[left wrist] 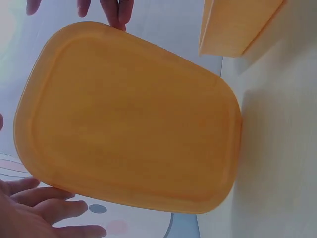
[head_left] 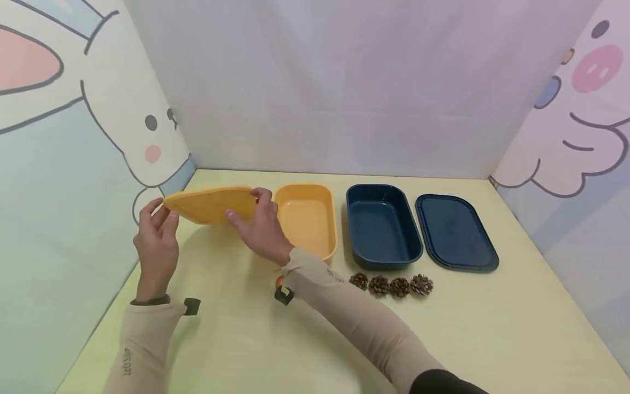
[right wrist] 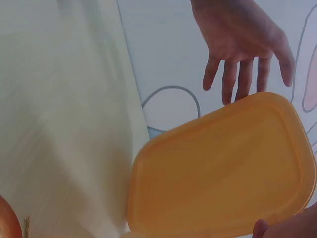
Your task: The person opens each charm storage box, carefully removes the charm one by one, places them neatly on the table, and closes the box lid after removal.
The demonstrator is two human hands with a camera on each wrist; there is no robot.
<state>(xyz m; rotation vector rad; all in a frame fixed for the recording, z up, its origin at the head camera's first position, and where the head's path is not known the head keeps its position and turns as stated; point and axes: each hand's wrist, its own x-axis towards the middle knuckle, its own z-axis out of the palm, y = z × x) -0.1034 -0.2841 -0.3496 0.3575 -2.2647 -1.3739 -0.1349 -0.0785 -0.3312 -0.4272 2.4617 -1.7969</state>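
A yellow lid is tilted up on edge over the left part of the table, its broad face showing in both wrist views. My right hand pinches its right side, thumb on the near face and fingers behind the edge. At the opposite side is my left hand; its fingers are extended, with fingertips right at the lid's edge in the right wrist view. Just right of the lid stands a yellow box, open at the top and partly hidden by my right hand.
Farther right are a dark blue box and a dark blue lid lying flat. Several pine cones line up before the blue box. A round orange thing lies near my right wrist, mostly hidden in the head view. Walls enclose the table.
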